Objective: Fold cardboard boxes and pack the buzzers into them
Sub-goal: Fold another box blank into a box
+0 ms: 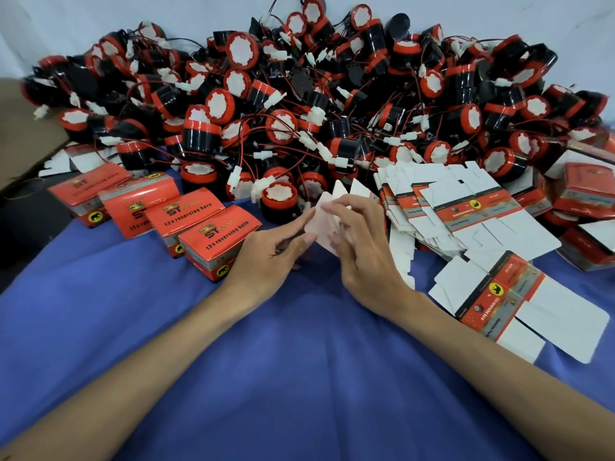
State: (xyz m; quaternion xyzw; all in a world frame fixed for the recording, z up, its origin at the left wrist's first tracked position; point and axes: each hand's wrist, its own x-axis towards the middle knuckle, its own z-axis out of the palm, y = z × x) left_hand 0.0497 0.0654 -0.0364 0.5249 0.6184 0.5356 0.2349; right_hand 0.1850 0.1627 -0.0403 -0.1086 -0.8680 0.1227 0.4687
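Note:
My left hand (266, 251) and my right hand (362, 247) both hold a partly folded cardboard box (324, 221) between them, just above the blue cloth (266, 361). Only its white inner flaps show, pointing up and away from me. My fingertips pinch the flaps from both sides. A large heap of red-and-black buzzers (299, 104) with wires and white plugs fills the back of the table. One buzzer (279, 201) stands right behind the box.
Several closed red boxes (186, 214) stand in a row at the left. A stack of flat unfolded boxes (466, 207) lies at the right, with one loose flat box (519, 301) nearer me. More closed boxes (585, 194) sit at the far right.

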